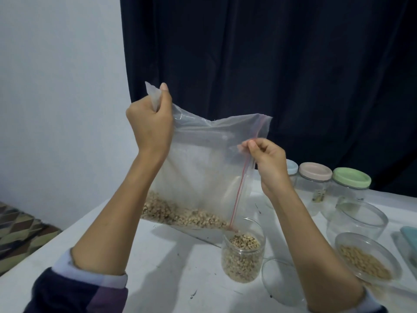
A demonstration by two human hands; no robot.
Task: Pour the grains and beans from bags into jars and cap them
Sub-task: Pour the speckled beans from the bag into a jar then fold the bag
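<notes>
We're holding the zip bag (203, 163) tilted over the open jar (242, 249) so its lowest corner, at the end of the red zip strip, sits right at the jar mouth: that corner is acting as the spout. Left hand (150, 125) is clamped on the bag's top corner, high above the jar, lifting that end so the beans (180, 214) are sliding along the bottom fold toward the jar. Right hand (266, 159) is pinching the zip edge above the jar, probably steering the opening and metering flow. Jar is standing on the tabletop (158, 256), already nearly full, so overflow is the risk. Capped jars (350, 184) are parked behind and right of it, out of the pour path; a second uncapped jar of grain (366, 256) is lying tilted to its right.
</notes>
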